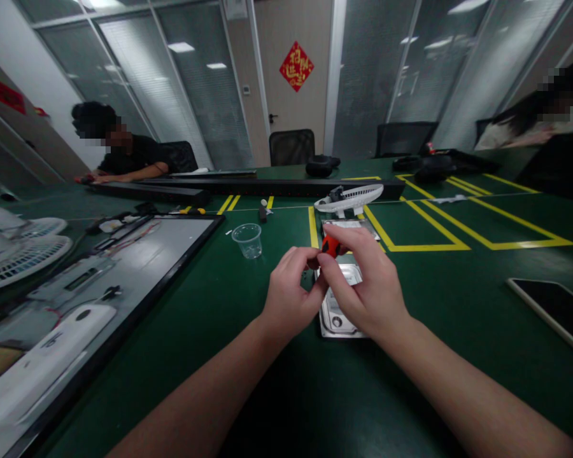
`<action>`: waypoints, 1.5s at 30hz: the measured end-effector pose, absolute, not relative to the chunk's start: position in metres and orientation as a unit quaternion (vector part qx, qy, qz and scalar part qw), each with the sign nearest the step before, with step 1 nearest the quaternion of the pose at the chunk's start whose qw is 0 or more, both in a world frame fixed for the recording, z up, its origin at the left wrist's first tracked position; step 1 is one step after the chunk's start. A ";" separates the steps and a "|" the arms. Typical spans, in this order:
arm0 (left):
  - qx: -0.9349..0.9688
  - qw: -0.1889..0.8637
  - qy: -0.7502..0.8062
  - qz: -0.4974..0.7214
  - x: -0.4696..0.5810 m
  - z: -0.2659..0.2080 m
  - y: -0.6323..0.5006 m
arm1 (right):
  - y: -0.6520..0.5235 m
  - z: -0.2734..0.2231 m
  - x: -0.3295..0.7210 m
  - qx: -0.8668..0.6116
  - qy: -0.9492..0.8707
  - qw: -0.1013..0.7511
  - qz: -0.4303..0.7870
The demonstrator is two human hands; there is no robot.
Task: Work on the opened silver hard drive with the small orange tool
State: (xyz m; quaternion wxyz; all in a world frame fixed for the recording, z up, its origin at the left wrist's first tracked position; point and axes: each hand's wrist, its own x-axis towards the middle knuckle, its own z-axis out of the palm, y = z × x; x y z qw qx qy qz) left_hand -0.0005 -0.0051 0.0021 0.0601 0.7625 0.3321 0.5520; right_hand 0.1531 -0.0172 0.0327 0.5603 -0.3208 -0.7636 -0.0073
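Observation:
In the middle of the head view my right hand [370, 280] is closed round the red-and-black handle of a screwdriver [332, 246]. My left hand [293, 286] is pinched shut right beside it, fingertips at the lower end of the handle; what they grip is hidden. Below both hands a silver hard disk drive [337, 320] lies flat on the green table, partly covered by my right hand. Just beyond it lies another metal-topped drive or plate [371, 230], mostly behind my fingers. A clear plastic cup [248, 242] stands to the left of my hands.
A white fan grille [351, 200] lies behind the drives. At left are a large opened panel [172, 238], a white power strip [52, 362] and fan parts [23, 261]. A phone [554, 312] lies right. A long black bar [277, 187] crosses the back; a person [134, 152] sits beyond it.

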 end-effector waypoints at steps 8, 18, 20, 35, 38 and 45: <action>0.765 0.075 0.331 0.547 0.001 0.001 -0.004 | -0.016 0.029 0.152 -0.312 -0.772 0.554 -0.001; 0.767 0.080 0.326 0.546 0.000 0.003 -0.004 | -0.016 0.032 0.155 -0.323 -0.765 0.557 -0.006; 0.770 0.082 0.325 0.542 0.000 0.003 -0.005 | -0.017 0.032 0.155 -0.319 -0.769 0.553 0.000; 0.769 0.090 0.326 0.543 -0.001 0.002 -0.004 | -0.017 0.033 0.155 -0.317 -0.771 0.553 0.007; 0.767 0.088 0.330 0.543 0.000 0.003 -0.005 | -0.017 0.031 0.155 -0.313 -0.774 0.550 0.009; 0.747 0.091 0.350 0.559 0.001 0.003 -0.005 | -0.014 0.031 0.155 -0.327 -0.770 0.548 -0.010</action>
